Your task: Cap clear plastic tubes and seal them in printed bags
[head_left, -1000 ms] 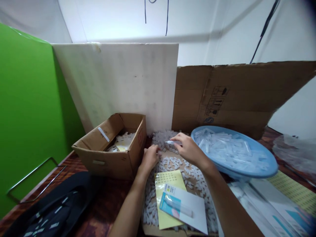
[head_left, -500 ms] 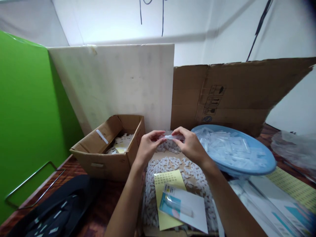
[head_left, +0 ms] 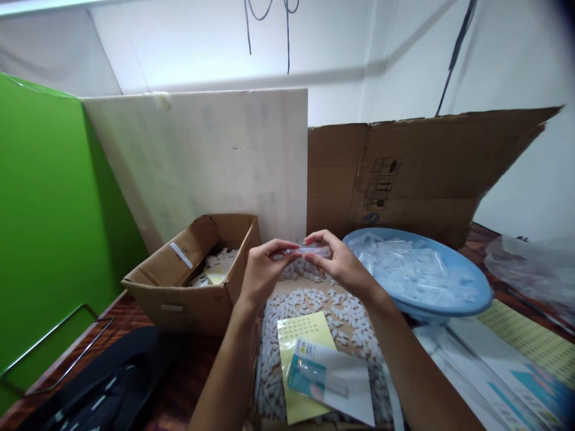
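A small clear plastic tube (head_left: pixel 314 251) lies level between my two hands. My left hand (head_left: pixel 266 266) pinches its left end between thumb and fingers. My right hand (head_left: pixel 339 260) is closed on the right part, fingertips nearly meeting those of the left. Below them is a shallow cardboard tray with many small white plastic pieces (head_left: pixel 296 302). A yellow sticker sheet (head_left: pixel 291 359) rests on the pieces, partly covered by a white and teal packaged card (head_left: pixel 336 383).
Left stands an open cardboard box (head_left: pixel 179 305) with white pieces inside. On the right, a blue basin (head_left: pixel 483 293) holds clear plastic tubes. Printed cards (head_left: pixel 489 383) and another yellow sheet (head_left: pixel 534 335) lie at lower right. A black item (head_left: pixel 121 377) sits at lower left.
The view has shifted slightly. My right fingers have moved closer to my left fingertips along the tube, and the hands now nearly meet.
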The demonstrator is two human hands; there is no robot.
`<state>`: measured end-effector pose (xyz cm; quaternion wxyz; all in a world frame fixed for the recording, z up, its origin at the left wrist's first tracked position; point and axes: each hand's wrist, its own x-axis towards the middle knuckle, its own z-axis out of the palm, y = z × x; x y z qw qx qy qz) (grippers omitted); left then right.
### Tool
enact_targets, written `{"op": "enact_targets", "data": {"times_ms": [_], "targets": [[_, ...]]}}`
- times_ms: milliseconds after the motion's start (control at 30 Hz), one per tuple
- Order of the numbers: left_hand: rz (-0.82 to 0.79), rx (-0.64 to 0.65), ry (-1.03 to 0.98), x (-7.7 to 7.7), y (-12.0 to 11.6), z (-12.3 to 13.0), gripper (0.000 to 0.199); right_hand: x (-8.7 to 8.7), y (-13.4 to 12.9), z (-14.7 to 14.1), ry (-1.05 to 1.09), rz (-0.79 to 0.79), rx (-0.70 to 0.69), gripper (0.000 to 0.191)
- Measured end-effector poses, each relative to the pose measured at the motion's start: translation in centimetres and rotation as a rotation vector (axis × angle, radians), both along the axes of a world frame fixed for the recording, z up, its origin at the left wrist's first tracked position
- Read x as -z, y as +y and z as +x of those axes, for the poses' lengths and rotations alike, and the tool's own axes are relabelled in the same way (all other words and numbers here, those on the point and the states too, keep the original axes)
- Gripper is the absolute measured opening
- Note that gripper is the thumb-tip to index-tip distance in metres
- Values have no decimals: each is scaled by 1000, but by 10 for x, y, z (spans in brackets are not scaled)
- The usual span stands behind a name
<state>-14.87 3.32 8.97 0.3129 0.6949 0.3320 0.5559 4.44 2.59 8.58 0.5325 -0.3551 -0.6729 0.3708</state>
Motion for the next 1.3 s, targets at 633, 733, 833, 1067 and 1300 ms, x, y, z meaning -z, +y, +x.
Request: {"op": "enact_targets", "data": {"times_ms": [633,733,833,1067,1300], "targets": [[-25,-88,245,-12,-11,5,52,-5,-7,-1,10,137,157,17],[43,-41,230,-12,-10,4,32,-4,-6,0,8,154,203,14],[-154,-59,154,-9,-8,6,56,-4,-6,-1,57,209,183,8],[-270,45,138,-11,-14,12,49,-7,-10,-7,15,214,181,10],[502,-194,565,-5,-10,21,18,-6,-1,8,202,-152,65,38]]}}
